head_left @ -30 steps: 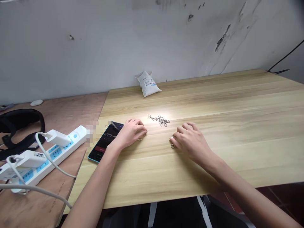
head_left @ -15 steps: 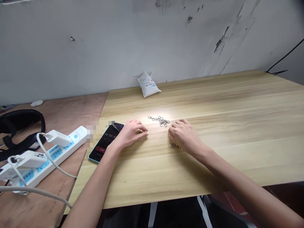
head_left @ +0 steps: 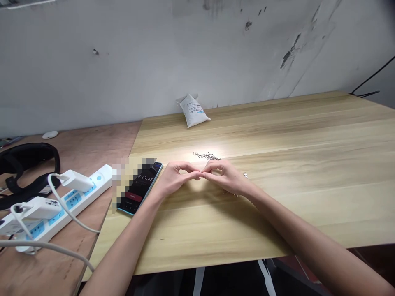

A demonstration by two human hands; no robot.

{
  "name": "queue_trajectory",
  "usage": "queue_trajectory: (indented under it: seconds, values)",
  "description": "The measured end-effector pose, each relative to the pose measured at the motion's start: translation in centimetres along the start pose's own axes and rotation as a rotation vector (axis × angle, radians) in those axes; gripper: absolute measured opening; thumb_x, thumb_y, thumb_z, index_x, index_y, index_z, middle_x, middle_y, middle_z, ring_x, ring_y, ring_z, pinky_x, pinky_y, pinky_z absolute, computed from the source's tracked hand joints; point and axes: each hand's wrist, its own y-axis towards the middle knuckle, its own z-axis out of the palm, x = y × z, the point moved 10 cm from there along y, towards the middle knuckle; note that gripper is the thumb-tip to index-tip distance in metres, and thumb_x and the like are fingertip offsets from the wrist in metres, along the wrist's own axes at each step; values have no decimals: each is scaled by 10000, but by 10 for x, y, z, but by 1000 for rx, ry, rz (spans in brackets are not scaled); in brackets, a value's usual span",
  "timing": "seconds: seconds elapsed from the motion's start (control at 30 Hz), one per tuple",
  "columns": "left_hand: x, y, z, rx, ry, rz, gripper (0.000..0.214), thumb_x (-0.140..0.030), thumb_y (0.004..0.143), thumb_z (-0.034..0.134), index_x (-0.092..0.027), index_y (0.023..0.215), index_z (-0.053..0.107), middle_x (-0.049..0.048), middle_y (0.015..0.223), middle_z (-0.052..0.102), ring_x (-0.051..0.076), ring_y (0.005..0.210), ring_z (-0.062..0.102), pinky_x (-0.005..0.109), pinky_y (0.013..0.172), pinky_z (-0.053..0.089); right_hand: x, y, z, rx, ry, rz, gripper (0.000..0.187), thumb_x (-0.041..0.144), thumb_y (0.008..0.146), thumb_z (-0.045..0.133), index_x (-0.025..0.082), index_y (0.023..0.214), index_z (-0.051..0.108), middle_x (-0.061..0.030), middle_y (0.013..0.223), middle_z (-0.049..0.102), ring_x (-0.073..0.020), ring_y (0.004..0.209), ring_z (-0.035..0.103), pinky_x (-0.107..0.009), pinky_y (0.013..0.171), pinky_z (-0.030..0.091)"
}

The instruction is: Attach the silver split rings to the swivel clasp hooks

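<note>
My left hand and my right hand meet fingertip to fingertip just above the light wooden table. Between the pinched fingertips sits a tiny metal piece, too small to make out clearly. A small pile of metal rings and clasps lies just beyond the hands. One loose clasp rests to the right of my right hand, and another small metal piece lies by my right wrist.
A phone showing a running timer lies left of my left hand. A white power strip with plugged chargers and a black strap sit on the reddish table at left. A small white bag leans near the wall.
Both hands lifted off the table and came together at the centre, fingertips pinched on a small metal piece. My right hand moved left, uncovering loose clasps.
</note>
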Motion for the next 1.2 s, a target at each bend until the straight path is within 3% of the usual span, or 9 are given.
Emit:
queue_trajectory:
  seconds: [0.33, 0.6, 0.8, 1.03, 1.2]
  values:
    - [-4, 3, 5, 56, 32, 62, 173, -336, 876, 669, -221, 963, 764, 34, 987, 770, 191, 946, 711, 299, 874, 519, -13, -6, -16, -119, 55, 96, 187, 318, 902, 585, 199, 808, 694, -22, 784, 665, -155, 760, 588, -300, 726, 480]
    - [-7, 2, 7, 70, 38, 91, 116, -286, 868, 679, -230, 924, 764, 10, 950, 774, 174, 928, 714, 281, 868, 531, -10, -7, -19, -196, 76, 88, 184, 320, 898, 600, 200, 787, 686, -32, 798, 667, -165, 777, 588, -262, 615, 456]
    - [-2, 3, 9, 59, 69, 79, 98, -259, 838, 704, -229, 908, 766, 17, 943, 769, 182, 918, 708, 295, 865, 533, 15, -9, -21, -302, -161, -91, 148, 217, 922, 582, 210, 816, 685, -10, 790, 703, -152, 761, 611, -350, 840, 394]
    - [10, 6, -5, -41, 92, -8, 89, -274, 827, 704, -217, 862, 763, 32, 916, 751, 167, 858, 693, 276, 780, 558, -7, -5, -14, -179, -446, -86, 155, 226, 921, 587, 204, 816, 699, 1, 753, 649, -137, 724, 568, -337, 818, 335]
    - [10, 6, 2, 30, 75, -6, 114, -281, 841, 682, -207, 848, 768, 48, 919, 736, 163, 875, 684, 274, 798, 564, -14, -4, -12, -58, -630, -82, 189, 249, 942, 561, 223, 907, 746, -27, 819, 642, -145, 763, 561, -317, 800, 333]
